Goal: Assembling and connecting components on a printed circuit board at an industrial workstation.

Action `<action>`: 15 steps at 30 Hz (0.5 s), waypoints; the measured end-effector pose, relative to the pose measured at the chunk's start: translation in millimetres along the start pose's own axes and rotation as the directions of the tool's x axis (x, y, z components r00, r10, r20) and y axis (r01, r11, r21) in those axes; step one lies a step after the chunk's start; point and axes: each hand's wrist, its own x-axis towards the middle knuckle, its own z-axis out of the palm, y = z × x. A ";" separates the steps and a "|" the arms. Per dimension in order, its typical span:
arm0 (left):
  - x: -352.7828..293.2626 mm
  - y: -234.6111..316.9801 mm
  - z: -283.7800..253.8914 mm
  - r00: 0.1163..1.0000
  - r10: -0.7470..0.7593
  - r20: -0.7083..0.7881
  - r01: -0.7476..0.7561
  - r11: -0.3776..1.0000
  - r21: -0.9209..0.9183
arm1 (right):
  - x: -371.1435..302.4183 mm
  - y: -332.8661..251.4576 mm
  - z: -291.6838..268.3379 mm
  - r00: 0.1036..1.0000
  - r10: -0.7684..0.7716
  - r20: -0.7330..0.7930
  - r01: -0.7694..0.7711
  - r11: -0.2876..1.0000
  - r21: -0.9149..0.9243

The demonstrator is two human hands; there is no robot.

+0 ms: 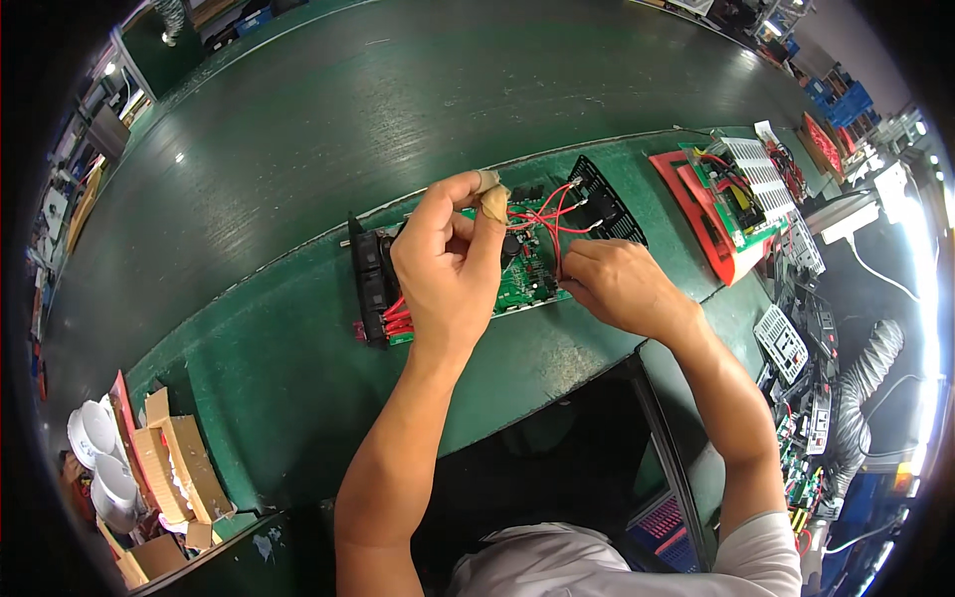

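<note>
A green circuit board [515, 287] lies on the bench, a black end panel with sockets [370, 284] at its left and a slotted black panel [609, 199] at its far right. Red wires [547, 214] arch from the board to the slotted panel. My left hand [448, 264] is above the board's left part, thumb and forefinger pinched together with tan coverings on the tips; anything between them is hidden. At the board's right edge my right hand [622, 284] is closed, its fingertips down where a red wire ends; what they grip is hidden.
Beyond the green bench [269, 328] runs a dark conveyor belt [398, 109]. Another board assembly [736, 199] sits on a red tray [691, 204] at the right. Black panel parts [781, 338] and a flexible duct [870, 388] stand further right. Cardboard boxes [179, 473] and white bowls [95, 433] are at lower left.
</note>
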 end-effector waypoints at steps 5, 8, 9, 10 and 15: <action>0.5 -4.4 -2.5 1.000 -0.012 0.016 0.012 1.000 0.022 | 14.5 1.4 1.3 0.998 0.026 0.057 -0.021 0.995 -0.096; 2.8 -1.2 -0.6 1.000 -0.030 0.009 0.030 1.000 -0.004 | 22.6 -0.3 -6.3 0.992 -0.007 0.124 0.024 0.990 -0.138; 5.8 1.8 -2.0 1.000 -0.020 0.004 0.020 1.000 -0.019 | 22.4 -0.8 -6.5 0.994 -0.007 0.112 0.023 0.990 -0.139; 5.8 3.4 -1.7 0.999 -0.033 -0.004 0.033 0.999 -0.024 | 20.3 -0.3 -6.6 0.994 -0.009 0.112 0.024 0.991 -0.130; 3.3 1.4 -1.4 0.999 0.036 -0.018 -0.035 0.998 0.058 | 12.7 -6.8 -1.5 0.997 0.022 0.078 -0.012 0.992 -0.126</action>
